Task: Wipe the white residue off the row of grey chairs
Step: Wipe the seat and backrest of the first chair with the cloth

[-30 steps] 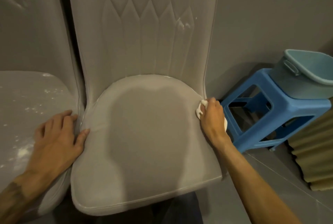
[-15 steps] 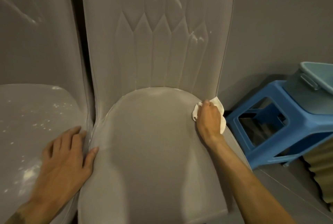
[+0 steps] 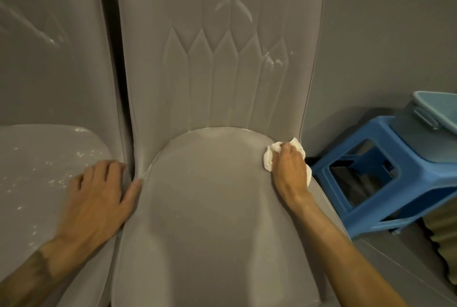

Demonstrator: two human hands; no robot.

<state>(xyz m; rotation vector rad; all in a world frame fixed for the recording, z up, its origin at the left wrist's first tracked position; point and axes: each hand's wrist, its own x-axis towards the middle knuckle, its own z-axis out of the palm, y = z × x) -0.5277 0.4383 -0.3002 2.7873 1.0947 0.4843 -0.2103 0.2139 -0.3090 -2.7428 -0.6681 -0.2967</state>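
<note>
Cloth (image 3: pixel 268 158) clutched in right hand (image 3: pixel 288 173), pressed on grey chair seat (image 3: pixel 210 195) at right rear edge. Left hand (image 3: pixel 96 198) flat, unclenched, on seat's left edge.

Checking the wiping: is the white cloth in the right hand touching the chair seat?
Touching. The head view shows the right hand holding the white cloth down on the chair seat near its right edge, no gap visible.

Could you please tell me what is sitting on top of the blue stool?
A pale blue tub with a handle stands on the stool. Its inside is hidden, and the picture edge cuts it off.
</note>
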